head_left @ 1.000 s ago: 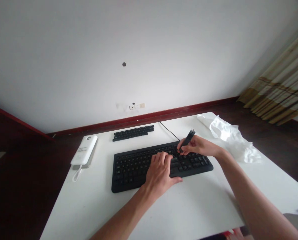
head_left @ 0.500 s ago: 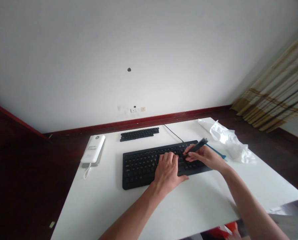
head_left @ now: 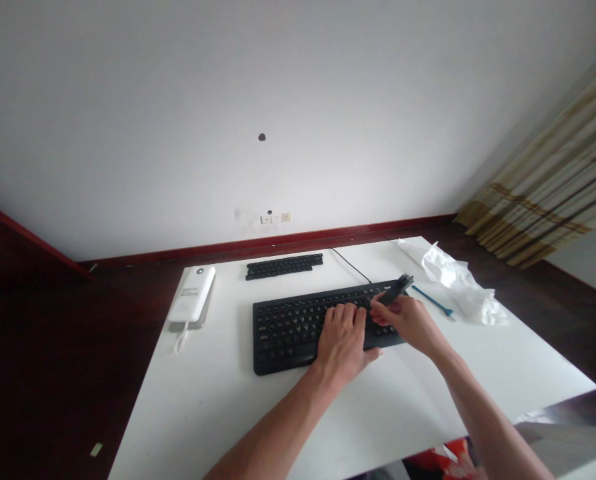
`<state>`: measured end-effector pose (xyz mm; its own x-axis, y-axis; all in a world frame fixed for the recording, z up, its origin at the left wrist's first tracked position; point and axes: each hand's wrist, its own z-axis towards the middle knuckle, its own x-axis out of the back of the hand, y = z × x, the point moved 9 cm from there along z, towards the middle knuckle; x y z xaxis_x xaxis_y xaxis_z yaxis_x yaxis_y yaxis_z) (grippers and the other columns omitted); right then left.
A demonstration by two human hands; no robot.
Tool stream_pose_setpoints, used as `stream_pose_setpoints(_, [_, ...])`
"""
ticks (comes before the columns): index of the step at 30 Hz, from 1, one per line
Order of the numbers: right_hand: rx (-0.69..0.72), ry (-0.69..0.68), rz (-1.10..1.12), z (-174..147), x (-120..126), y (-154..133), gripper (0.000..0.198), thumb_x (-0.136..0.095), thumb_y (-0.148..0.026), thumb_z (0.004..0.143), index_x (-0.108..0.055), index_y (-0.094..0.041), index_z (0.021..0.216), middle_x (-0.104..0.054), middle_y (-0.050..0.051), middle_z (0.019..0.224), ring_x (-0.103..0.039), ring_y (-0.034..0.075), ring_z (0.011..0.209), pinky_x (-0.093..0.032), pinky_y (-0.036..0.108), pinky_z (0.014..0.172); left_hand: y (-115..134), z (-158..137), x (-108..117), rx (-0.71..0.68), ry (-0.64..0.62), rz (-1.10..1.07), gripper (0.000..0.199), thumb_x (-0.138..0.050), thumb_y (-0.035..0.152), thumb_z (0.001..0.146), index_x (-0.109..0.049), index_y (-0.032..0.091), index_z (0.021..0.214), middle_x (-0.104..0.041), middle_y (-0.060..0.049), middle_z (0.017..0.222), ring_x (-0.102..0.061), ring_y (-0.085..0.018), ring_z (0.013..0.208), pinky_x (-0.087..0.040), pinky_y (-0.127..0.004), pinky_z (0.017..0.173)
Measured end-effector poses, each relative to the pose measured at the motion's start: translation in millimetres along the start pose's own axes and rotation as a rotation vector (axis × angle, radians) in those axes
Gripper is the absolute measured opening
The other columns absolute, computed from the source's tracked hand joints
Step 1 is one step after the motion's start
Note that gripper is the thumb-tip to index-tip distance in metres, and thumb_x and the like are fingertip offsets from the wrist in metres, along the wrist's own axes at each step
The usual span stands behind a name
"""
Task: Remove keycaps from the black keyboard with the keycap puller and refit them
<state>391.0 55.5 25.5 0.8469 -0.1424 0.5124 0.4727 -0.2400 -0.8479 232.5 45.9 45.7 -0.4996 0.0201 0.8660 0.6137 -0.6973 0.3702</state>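
Note:
A black keyboard (head_left: 285,333) lies on the white table, its cord running toward the far edge. My left hand (head_left: 342,339) rests palm down across its middle keys, fingers extended and thumb out to the side, holding nothing. Over the keyboard's right part, my right hand (head_left: 408,320) pinches a slim black brush-like tool (head_left: 397,289), which slants up and right with its ragged end uppermost. My fingers hide the tool's lower end and the keys beneath it. Just beyond the right hand lies a thin blue tool (head_left: 432,301).
A black strip of keys (head_left: 284,266) lies behind the keyboard. A white power bank (head_left: 193,293) with a looped strap sits at the table's left, on a flat grey item. Crumpled white plastic (head_left: 451,273) lies at the right. Red items (head_left: 453,460) show below the front edge.
The view has shifted slightly. My right hand has moved a little left over the keyboard, still holding the black tool, and more of the blue tool shows. My left hand stays on the keys.

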Motion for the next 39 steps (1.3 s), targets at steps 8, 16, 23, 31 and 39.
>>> stream_pose_setpoints(8, [-0.118, -0.037, 0.038, 25, -2, 18, 0.031, -0.073, -0.051, 0.084, -0.071, -0.02, 0.078, -0.08, 0.013, 0.078, -0.079, 0.031, 0.073, -0.069, 0.043, 0.07, 1, -1, 1, -0.021, 0.007, -0.021, 0.056, -0.078, 0.06, 0.08, -0.061, 0.02, 0.115, -0.061, -0.01, 0.114, -0.054, -0.029, 0.106, -0.047, -0.048, 0.095])
stream_pose_setpoints(16, [-0.19, -0.081, -0.019, 33, -5, 3, 0.022, -0.077, -0.037, 0.078, -0.071, -0.019, 0.065, -0.079, 0.013, 0.073, -0.078, 0.029, 0.068, -0.068, 0.04, 0.066, 1, -3, 1, -0.029, 0.02, -0.007, 0.063, -0.086, 0.055, 0.073, -0.06, 0.019, 0.118, -0.061, -0.009, 0.115, -0.054, -0.029, 0.107, -0.047, -0.046, 0.096])
stream_pose_setpoints(23, [-0.176, -0.08, -0.224, 36, -8, -11, 0.031, -0.071, -0.033, 0.08, -0.068, -0.02, 0.053, -0.078, 0.013, 0.067, -0.076, 0.027, 0.06, -0.065, 0.034, 0.059, 2, -3, 0, -0.027, 0.021, -0.002, 0.062, -0.085, 0.056, 0.074, -0.06, 0.019, 0.117, -0.062, -0.009, 0.114, -0.055, -0.029, 0.106, -0.047, -0.046, 0.095])
stream_pose_setpoints(31, [-0.126, -0.116, -0.369, 39, -15, -27, 0.031, -0.068, -0.03, 0.08, -0.067, -0.019, 0.051, -0.075, 0.011, 0.061, -0.075, 0.025, 0.057, -0.061, 0.03, 0.06, 0, -4, 0, -0.029, 0.022, 0.004, 0.062, -0.085, 0.055, 0.073, -0.059, 0.019, 0.116, -0.061, -0.008, 0.115, -0.055, -0.028, 0.106, -0.047, -0.044, 0.095])
stream_pose_setpoints(39, [0.015, 0.144, -0.308, -10, -3, -29, 0.024, -0.063, -0.04, 0.088, -0.075, -0.02, 0.086, -0.08, 0.008, 0.074, -0.078, 0.027, 0.073, -0.059, 0.031, 0.066, 1, -4, 2, -0.026, 0.033, 0.01, 0.062, -0.084, 0.054, 0.075, -0.058, 0.019, 0.118, -0.061, -0.008, 0.115, -0.054, -0.028, 0.107, -0.047, -0.044, 0.097])
